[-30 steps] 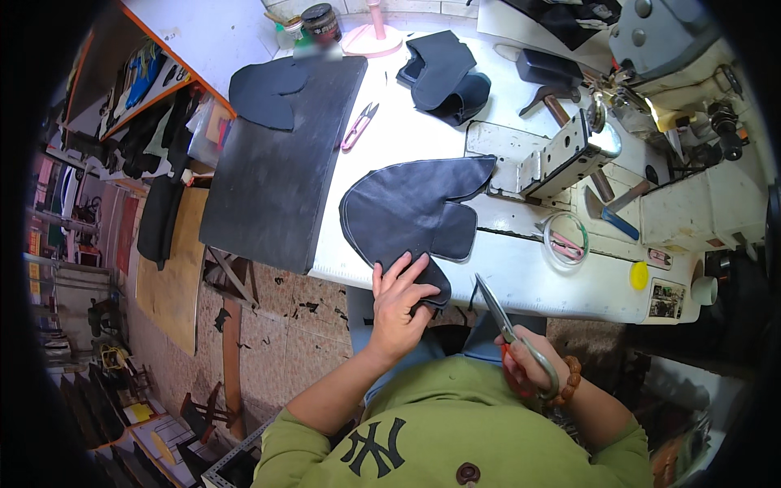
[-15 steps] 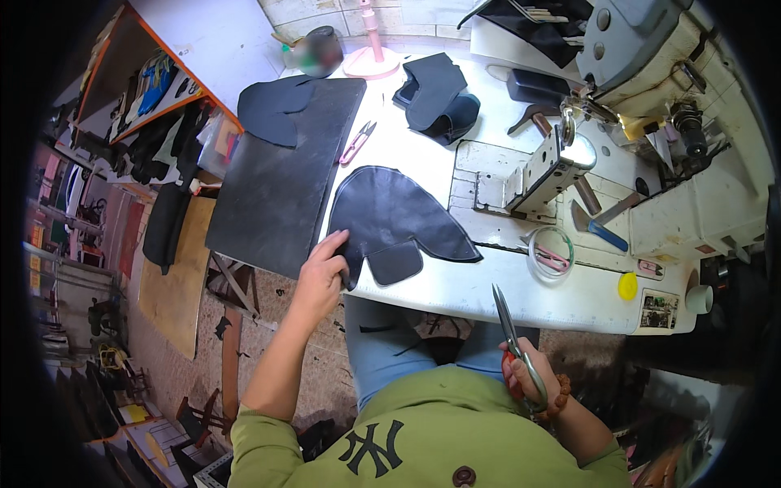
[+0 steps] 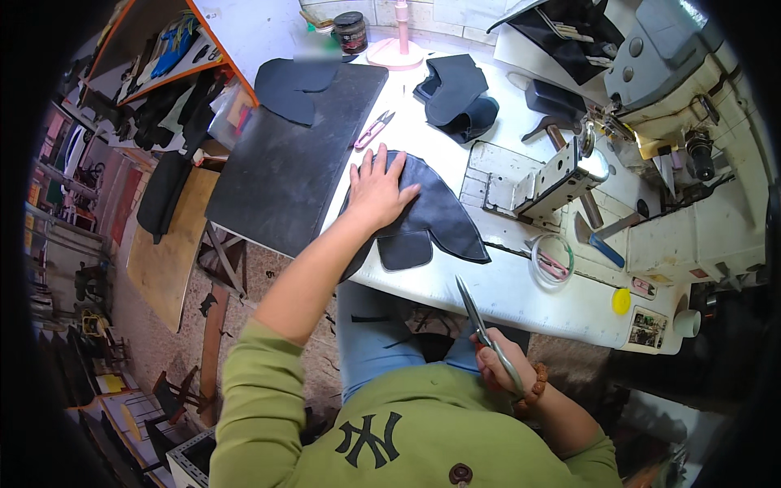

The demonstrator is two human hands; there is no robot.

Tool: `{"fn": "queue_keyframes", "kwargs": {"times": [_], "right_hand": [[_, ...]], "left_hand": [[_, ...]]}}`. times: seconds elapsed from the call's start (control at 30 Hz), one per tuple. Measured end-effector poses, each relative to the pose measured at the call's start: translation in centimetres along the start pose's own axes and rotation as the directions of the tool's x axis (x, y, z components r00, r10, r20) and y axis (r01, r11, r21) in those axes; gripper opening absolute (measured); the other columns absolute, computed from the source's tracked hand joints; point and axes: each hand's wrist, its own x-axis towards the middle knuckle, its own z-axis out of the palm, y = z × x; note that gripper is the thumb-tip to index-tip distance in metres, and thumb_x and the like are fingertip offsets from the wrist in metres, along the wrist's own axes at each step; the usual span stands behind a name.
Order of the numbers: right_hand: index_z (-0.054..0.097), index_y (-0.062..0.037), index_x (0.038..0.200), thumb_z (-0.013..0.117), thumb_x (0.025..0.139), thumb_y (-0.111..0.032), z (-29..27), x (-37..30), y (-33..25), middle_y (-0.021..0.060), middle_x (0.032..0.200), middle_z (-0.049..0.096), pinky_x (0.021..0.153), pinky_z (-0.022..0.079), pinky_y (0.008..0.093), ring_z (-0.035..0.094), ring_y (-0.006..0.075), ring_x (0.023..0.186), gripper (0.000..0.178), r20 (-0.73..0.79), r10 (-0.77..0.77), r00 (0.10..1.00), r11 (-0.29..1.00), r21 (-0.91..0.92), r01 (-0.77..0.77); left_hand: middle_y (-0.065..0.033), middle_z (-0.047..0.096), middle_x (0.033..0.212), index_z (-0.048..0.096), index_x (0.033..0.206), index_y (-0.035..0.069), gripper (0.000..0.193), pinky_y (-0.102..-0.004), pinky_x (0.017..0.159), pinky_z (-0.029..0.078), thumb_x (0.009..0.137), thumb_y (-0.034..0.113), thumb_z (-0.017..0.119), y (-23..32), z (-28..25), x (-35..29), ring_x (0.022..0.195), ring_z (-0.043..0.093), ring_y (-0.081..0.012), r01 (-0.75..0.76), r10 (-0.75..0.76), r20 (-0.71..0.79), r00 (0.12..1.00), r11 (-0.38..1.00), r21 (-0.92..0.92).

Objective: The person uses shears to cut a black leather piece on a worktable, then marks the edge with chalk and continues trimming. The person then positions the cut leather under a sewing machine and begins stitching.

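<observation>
My left hand lies flat with its fingers spread on a black leather piece, which rests on the white table. This piece has a curved, edged outline and a small rounded tab at its near side. Over my lap, in front of the table's near edge, my right hand is closed round a pair of metal scissors. The blades are together and point up and to the left. A pink thread snipper lies just beyond my left hand.
A black board covers the table's left part, with a dark cut piece on it. More dark pieces are stacked at the back. On the right stand a sewing machine, hammers and a clear round dish.
My left hand has moved from the leather piece's lower left edge up onto its middle, with fingers spread. My right hand and the scissors have shifted slightly left.
</observation>
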Motion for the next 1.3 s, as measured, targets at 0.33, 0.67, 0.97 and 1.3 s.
{"fn": "queue_keyframes", "kwargs": {"times": [0.33, 0.67, 0.97, 1.3], "right_hand": [[0.049, -0.0013, 0.123, 0.051, 0.099, -0.041, 0.4, -0.4, 0.9, 0.0018, 0.075, 0.055, 0.059, 0.045, 0.0243, 0.052, 0.0091, 0.063, 0.046, 0.070, -0.007, 0.998, 0.994, 0.106, 0.000], [0.050, -0.0037, 0.120, 0.043, 0.102, -0.042, -0.9, 0.0, -1.1, 0.0035, 0.074, 0.057, 0.059, 0.047, 0.0273, 0.056, 0.0121, 0.061, 0.043, 0.102, 0.078, 0.992, 0.997, 0.009, -0.079], [0.051, -0.0034, 0.119, 0.046, 0.099, -0.053, -0.3, 2.1, -2.9, 0.0077, 0.074, 0.060, 0.063, 0.049, 0.0324, 0.060, 0.0190, 0.065, 0.054, 0.054, 0.105, 0.993, 0.987, -0.128, -0.098], [0.057, -0.0033, 0.110, 0.059, 0.094, -0.049, 0.3, 1.9, -2.8, 0.0155, 0.072, 0.061, 0.066, 0.050, 0.0366, 0.061, 0.0306, 0.065, 0.048, -0.101, -0.085, 0.991, 0.935, -0.352, 0.044]], "left_hand": [[-0.0209, 0.024, 0.157, 0.037, 0.150, 0.020, 0.075, -0.0584, 0.116, 0.011, 0.090, 0.063, 0.050, 3.9, 2.5, -2.5, 0.147, 0.017, -0.0392, -0.289, 0.318, -0.163, 0.934, 0.941, 0.178], [-0.0168, 0.024, 0.158, 0.032, 0.152, 0.019, 0.069, -0.0565, 0.117, 0.014, 0.095, 0.057, 0.044, 4.4, 4.1, -5.0, 0.148, 0.018, -0.0350, -0.451, 0.454, -0.027, 0.891, 0.889, 0.072], [-0.0143, 0.025, 0.158, 0.035, 0.150, 0.023, 0.059, -0.0545, 0.118, 0.013, 0.095, 0.028, 0.055, 3.8, 3.4, -4.2, 0.147, 0.019, -0.0339, -0.436, 0.442, 0.043, 0.896, 0.894, -0.103], [-0.0139, 0.024, 0.159, 0.041, 0.147, 0.021, 0.057, -0.0545, 0.118, 0.011, 0.092, 0.020, 0.058, 3.7, 2.9, -3.9, 0.148, 0.018, -0.0329, -0.402, 0.423, 0.067, 0.904, 0.892, -0.207]]}}
